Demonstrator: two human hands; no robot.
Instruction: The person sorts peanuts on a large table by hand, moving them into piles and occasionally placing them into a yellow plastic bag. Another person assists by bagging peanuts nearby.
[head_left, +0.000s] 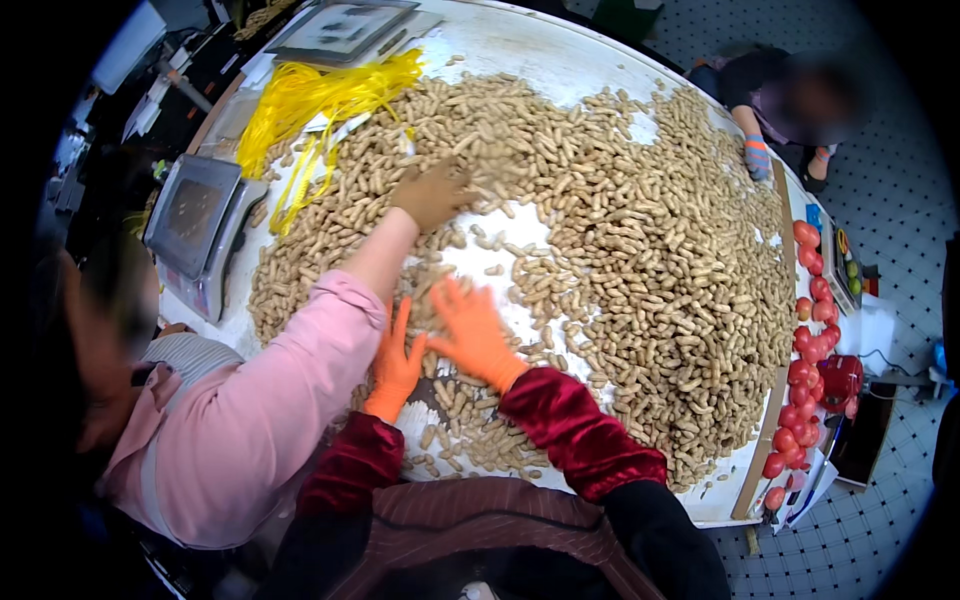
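Observation:
Unshelled peanuts (660, 300) lie heaped across a white table (517, 52). My left hand (396, 371), in an orange knit glove, rests at the near side of the heap with its thumb and fingers apart. Beside it, my right hand (474, 334) wears the same kind of glove and is blurred by motion. Its palm faces down over the peanuts, with thumb and fingers spread. Blurred loose peanuts (424, 296) lie between and just beyond my fingertips. Neither hand shows anything in its grasp, though the right fingertips are indistinct.
A co-worker's brown-gloved hand (435, 195) reaches over the heap from the left, the pink sleeve (300, 375) near my left arm. Yellow strips (300, 105) and a digital scale (202, 232) are at left. Red tomatoes (802, 390) line the right edge. Another person's gloved hand (756, 157) is top right.

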